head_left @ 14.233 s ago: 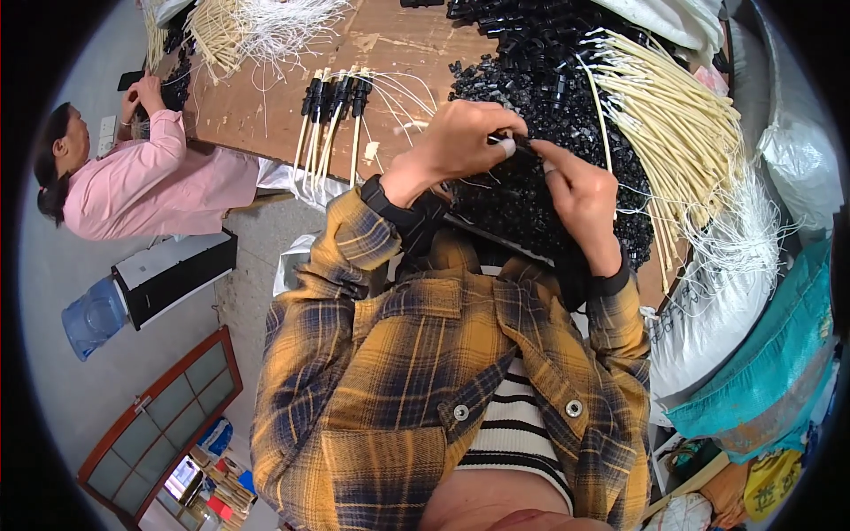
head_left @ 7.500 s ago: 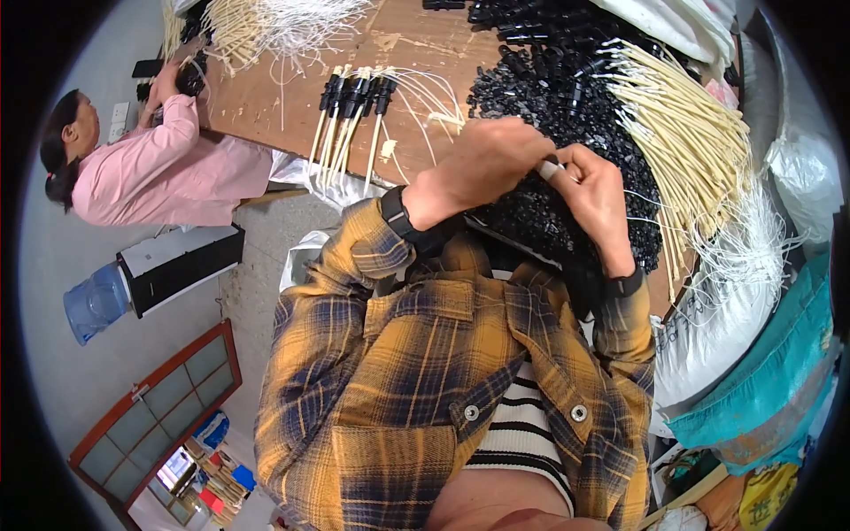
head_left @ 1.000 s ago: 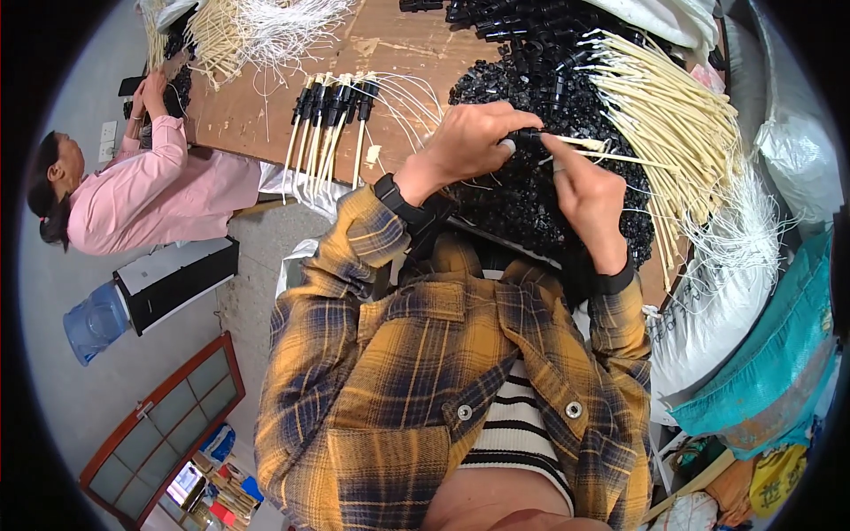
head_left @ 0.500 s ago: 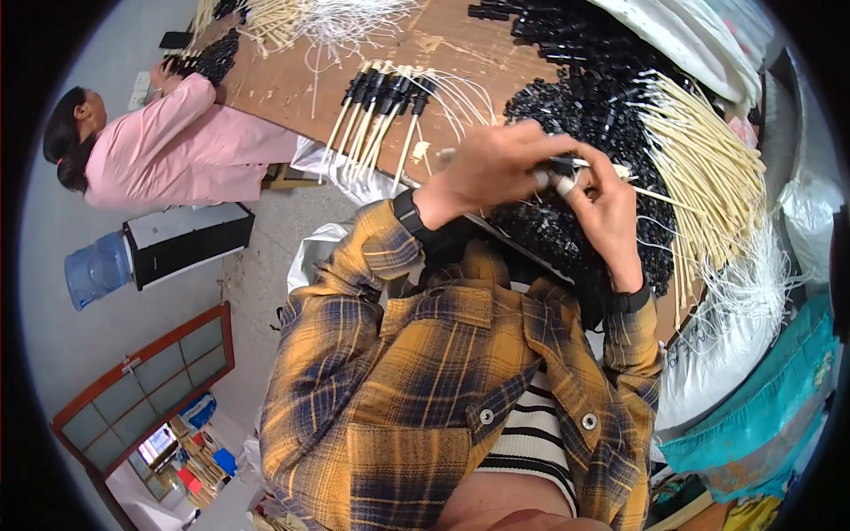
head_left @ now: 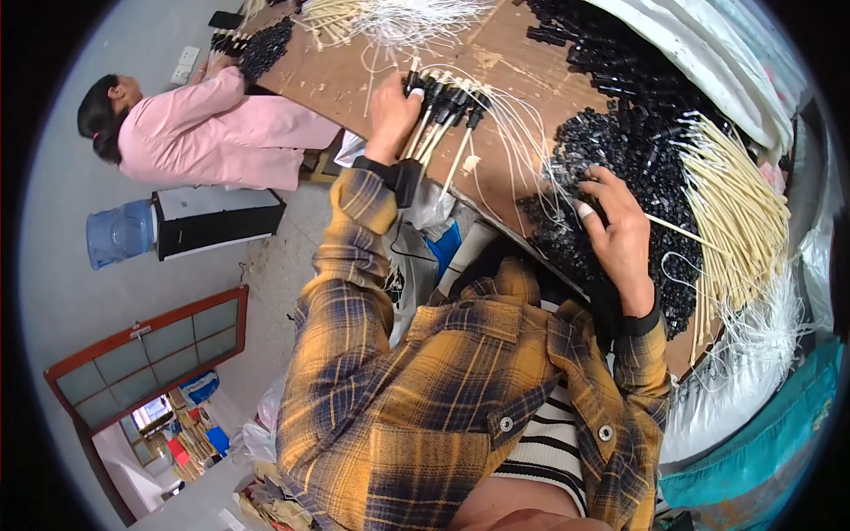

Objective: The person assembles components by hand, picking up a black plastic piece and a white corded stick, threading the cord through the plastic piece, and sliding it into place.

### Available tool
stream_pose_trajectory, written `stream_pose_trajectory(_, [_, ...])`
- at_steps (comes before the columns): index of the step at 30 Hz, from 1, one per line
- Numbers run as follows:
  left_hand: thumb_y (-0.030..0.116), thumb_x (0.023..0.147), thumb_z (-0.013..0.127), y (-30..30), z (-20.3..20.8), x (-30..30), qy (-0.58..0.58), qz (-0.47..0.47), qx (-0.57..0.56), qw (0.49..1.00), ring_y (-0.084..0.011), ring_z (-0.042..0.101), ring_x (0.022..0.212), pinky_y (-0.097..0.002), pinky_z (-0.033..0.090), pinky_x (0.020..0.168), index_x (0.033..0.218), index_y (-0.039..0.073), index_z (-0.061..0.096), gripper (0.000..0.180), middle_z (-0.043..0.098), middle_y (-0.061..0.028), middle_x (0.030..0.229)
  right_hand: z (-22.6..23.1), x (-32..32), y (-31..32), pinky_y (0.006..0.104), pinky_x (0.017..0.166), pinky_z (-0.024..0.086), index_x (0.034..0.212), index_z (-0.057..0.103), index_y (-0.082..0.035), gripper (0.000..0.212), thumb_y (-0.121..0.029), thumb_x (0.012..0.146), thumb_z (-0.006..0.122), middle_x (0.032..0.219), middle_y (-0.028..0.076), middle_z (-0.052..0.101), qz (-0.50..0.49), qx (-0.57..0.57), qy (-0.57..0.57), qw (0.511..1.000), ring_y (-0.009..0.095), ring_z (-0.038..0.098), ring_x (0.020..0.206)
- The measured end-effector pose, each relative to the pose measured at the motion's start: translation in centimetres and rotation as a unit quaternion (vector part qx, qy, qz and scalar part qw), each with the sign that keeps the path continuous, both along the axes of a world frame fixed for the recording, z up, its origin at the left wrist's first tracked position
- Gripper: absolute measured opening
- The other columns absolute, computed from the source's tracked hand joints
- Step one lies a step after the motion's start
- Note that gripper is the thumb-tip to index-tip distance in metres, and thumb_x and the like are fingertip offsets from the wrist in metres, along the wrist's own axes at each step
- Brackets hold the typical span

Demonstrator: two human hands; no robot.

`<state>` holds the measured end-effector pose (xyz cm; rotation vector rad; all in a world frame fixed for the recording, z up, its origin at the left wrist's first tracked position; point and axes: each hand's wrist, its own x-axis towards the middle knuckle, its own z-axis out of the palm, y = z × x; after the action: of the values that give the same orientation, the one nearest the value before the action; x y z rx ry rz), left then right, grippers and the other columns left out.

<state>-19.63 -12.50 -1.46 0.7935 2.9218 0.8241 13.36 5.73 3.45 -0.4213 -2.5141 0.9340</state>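
Note:
My left hand (head_left: 392, 113) is at the near-left side of a row of cream rods with black sleeves (head_left: 453, 97), which lie by the table's near edge with thin white cords trailing right. Its fingers are closed round the leftmost sleeved rod (head_left: 413, 71); part of that rod is hidden by the hand. My right hand (head_left: 617, 232) rests over a heap of small black parts (head_left: 580, 142). Its thumb and index finger, both with white wraps or tips, are bent and apart, fingertips down among the parts.
Loose cream rods (head_left: 735, 190) with white cords lie to the right of the heap, and larger black sleeves (head_left: 620, 84) lie behind it. Another bundle (head_left: 381, 19) is at the far left. A person in pink (head_left: 212, 133) works at the table's left. White sacks (head_left: 717, 44) border the right.
My hands were together over the heap; now they are apart. The left has moved left to the row of sleeved rods, and the right has lowered onto the small black parts.

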Motion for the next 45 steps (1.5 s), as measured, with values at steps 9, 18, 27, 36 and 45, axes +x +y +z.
stream_pose_trajectory(9, [0.011, 0.077, 0.065, 8.2, 3.1, 10.3, -0.014, -0.33, 0.141, 0.933, -0.0302, 0.059, 0.109, -0.0384, 0.047, 0.096, 0.114, 0.012, 0.065, 0.037, 0.066, -0.0106, 0.113, -0.3, 9.5, 8.9, 0.027, 0.067, 0.049, 0.1, 0.069, -0.003, 0.017, -0.01, 0.085, 0.068, 0.087, 0.007, 0.069, -0.25, -0.016, -0.097, 0.963, 0.016, 0.063, 0.071])
stream_pose_trajectory(18, [-0.002, 0.078, 0.055, 21.3, -1.6, 13.0, 0.097, -0.421, 0.05, 0.9, -0.0305, 0.059, 0.11, -0.0389, 0.05, 0.09, 0.103, 0.017, 0.072, 0.036, 0.06, -0.0088, 0.124, -1.8, 14.0, 11.3, 0.04, 0.069, 0.047, 0.091, 0.066, -0.008, 0.014, -0.008, 0.078, 0.068, 0.087, 0.009, 0.062, -0.235, 0.187, -0.238, 0.924, 0.031, 0.06, 0.083])
stream_pose_trajectory(27, [-0.008, 0.072, 0.058, 19.9, -1.3, 11.4, 0.101, -0.451, -0.041, 0.886, -0.0306, 0.06, 0.102, -0.0397, 0.049, 0.086, 0.106, 0.011, 0.068, 0.041, 0.061, -0.0115, 0.115, -0.8, 10.8, 7.8, 0.0295, 0.057, 0.047, 0.103, 0.067, -0.005, 0.015, -0.011, 0.09, 0.063, 0.072, 0.012, 0.064, -0.201, 0.058, -0.065, 0.976, 0.021, 0.061, 0.06])
stream_pose_trajectory(36, [0.0, 0.08, 0.058, 15.9, 0.3, 12.7, -0.16, -0.431, 0.166, 0.872, -0.0236, 0.06, 0.108, -0.0386, 0.047, 0.093, 0.123, 0.013, 0.061, 0.044, 0.063, -0.0067, 0.121, 0.4, 9.5, 5.6, 0.0241, 0.049, 0.037, 0.098, 0.07, -0.002, 0.014, -0.011, 0.087, 0.067, 0.059, 0.002, 0.054, -0.204, -0.146, -0.008, 0.968, 0.007, 0.046, 0.053])
stream_pose_trajectory(45, [0.01, 0.081, 0.062, 14.8, 4.7, 19.4, 0.058, -0.655, 0.125, 0.743, -0.019, 0.062, 0.062, -0.0346, 0.05, 0.054, 0.098, 0.019, 0.065, 0.019, 0.065, -0.0015, 0.08, -0.7, 5.5, 3.3, 0.0307, 0.059, 0.05, 0.095, 0.064, -0.004, 0.018, -0.006, 0.078, 0.071, 0.09, 0.011, 0.067, -0.159, 0.047, -0.079, 0.983, 0.021, 0.064, 0.065])
